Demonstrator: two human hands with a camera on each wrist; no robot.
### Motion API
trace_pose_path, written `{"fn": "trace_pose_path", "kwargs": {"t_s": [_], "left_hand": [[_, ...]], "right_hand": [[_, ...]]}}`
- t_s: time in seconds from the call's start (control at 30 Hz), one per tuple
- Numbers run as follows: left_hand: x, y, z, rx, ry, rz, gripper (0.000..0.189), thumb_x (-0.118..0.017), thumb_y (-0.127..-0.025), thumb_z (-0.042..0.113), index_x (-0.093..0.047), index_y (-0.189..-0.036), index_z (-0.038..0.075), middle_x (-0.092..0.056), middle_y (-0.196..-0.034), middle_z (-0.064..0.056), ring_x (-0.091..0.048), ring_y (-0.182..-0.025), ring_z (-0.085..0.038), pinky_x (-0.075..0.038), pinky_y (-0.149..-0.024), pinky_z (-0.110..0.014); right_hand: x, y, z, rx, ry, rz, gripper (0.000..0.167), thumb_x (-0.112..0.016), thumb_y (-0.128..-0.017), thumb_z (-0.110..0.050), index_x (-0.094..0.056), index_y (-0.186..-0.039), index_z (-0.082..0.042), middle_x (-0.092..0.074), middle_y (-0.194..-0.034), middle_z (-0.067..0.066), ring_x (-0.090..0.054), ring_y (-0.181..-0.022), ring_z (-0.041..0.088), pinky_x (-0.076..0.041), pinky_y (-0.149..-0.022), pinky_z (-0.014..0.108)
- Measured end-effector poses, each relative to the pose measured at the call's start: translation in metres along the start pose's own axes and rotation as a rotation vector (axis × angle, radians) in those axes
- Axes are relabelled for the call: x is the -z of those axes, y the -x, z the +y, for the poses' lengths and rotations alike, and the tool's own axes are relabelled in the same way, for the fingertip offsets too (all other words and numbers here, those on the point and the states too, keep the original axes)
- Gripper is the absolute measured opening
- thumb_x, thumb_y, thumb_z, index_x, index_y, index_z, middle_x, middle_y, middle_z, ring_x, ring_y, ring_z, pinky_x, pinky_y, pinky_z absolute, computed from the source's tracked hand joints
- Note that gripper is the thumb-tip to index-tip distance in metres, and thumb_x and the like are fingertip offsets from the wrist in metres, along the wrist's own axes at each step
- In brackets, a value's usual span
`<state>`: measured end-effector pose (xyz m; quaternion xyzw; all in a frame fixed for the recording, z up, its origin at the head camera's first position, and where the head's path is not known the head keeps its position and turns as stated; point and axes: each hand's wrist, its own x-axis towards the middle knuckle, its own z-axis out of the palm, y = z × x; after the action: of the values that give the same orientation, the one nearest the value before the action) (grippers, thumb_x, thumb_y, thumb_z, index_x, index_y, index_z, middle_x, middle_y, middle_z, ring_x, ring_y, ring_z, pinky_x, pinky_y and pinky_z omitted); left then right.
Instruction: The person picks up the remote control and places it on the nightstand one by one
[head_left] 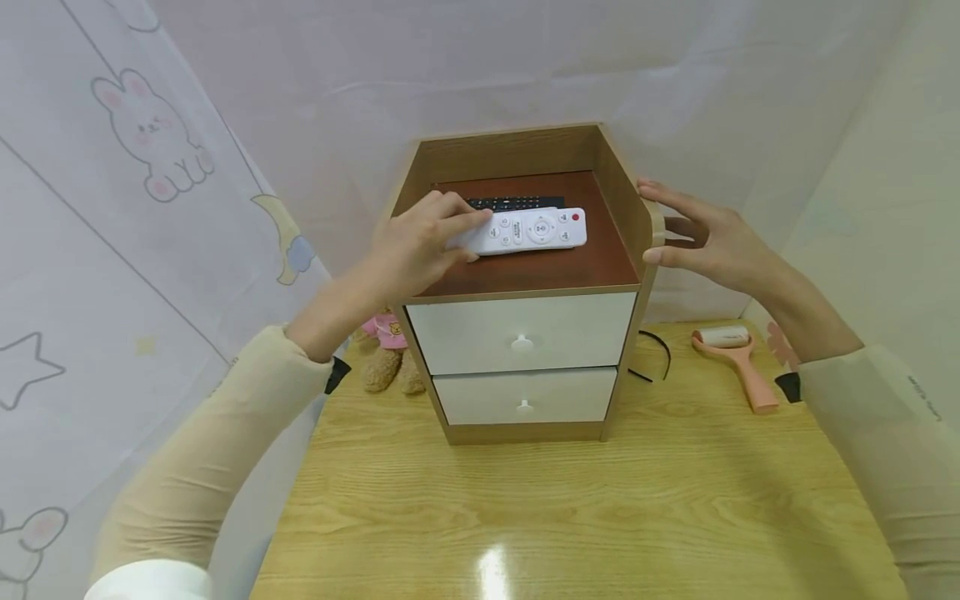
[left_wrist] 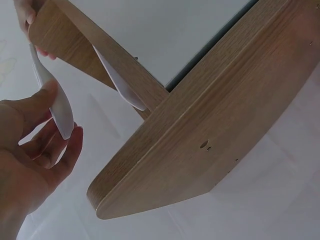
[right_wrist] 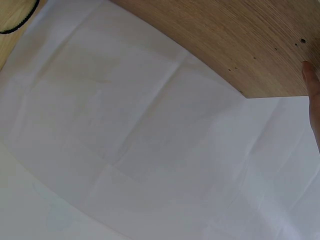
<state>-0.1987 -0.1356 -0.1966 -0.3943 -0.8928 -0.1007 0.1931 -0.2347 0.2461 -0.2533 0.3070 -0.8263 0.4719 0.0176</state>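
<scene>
A white remote control (head_left: 536, 229) is pinched between the thumb and fingers of my left hand (head_left: 423, 242), above the brown top of a small wooden cabinet (head_left: 525, 433). The left wrist view shows this remote (left_wrist: 59, 107) tilted, held near one end. Just behind it lies a black remote control (head_left: 551, 202), partly covered. My right hand (head_left: 708, 237) holds the cabinet's right side panel (head_left: 626, 187), thumb at the front edge and fingers along the top and outer side. In the right wrist view only a little of that hand (right_wrist: 314, 85) shows against the wood.
Two white drawers (head_left: 465, 337) with knobs front the cabinet, both closed. A plush toy (head_left: 386, 362) sits at its left. At its right lie a black headband (head_left: 663, 346) and a pink-handled lint roller (head_left: 738, 358) on the wooden table (head_left: 525, 500). Fabric-covered walls surround the table.
</scene>
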Motion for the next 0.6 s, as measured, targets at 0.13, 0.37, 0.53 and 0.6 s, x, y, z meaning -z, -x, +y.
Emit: {"fn": "trace_pose_path", "kwargs": {"t_s": [0.13,0.37,0.53,0.6], "left_hand": [[-0.005,-0.001,0.004,-0.001,-0.004,-0.022,0.046,-0.074,-0.086,0.013,-0.061,-0.13,0.005,-0.06,-0.113,-0.008,-0.053,-0.103,-0.024,-0.053,-0.071,-0.035],[-0.014,0.0,0.008,-0.016,-0.038,-0.034,0.044,-0.073,-0.086,0.014,-0.063,-0.128,0.004,-0.061,-0.111,-0.008,-0.053,-0.103,-0.024,-0.053,-0.064,-0.035],[-0.019,0.002,0.008,-0.037,-0.075,-0.058,0.042,-0.072,-0.088,0.015,-0.063,-0.126,0.003,-0.061,-0.109,-0.009,-0.053,-0.099,-0.024,-0.052,-0.06,-0.033],[-0.021,0.003,0.008,-0.046,-0.081,-0.069,0.041,-0.072,-0.088,0.015,-0.063,-0.126,0.003,-0.061,-0.108,-0.009,-0.053,-0.098,-0.025,-0.052,-0.06,-0.032]], "right_hand": [[0.0,0.0,0.0,-0.004,0.003,0.0,0.079,-0.072,-0.086,-0.004,-0.033,-0.151,-0.029,-0.024,-0.158,-0.01,-0.041,-0.132,0.041,-0.044,-0.092,0.011],[0.0,0.001,-0.002,-0.015,0.019,0.006,0.078,-0.073,-0.086,-0.007,-0.034,-0.15,-0.031,-0.025,-0.157,-0.013,-0.041,-0.132,0.04,-0.044,-0.093,0.012],[-0.001,-0.001,-0.002,-0.021,0.027,0.006,0.078,-0.073,-0.086,-0.009,-0.035,-0.15,-0.032,-0.025,-0.157,-0.014,-0.04,-0.133,0.039,-0.044,-0.096,0.014],[-0.001,-0.001,-0.002,-0.015,0.021,0.006,0.078,-0.073,-0.086,-0.008,-0.035,-0.15,-0.031,-0.025,-0.157,-0.013,-0.04,-0.133,0.04,-0.043,-0.096,0.013]]}}
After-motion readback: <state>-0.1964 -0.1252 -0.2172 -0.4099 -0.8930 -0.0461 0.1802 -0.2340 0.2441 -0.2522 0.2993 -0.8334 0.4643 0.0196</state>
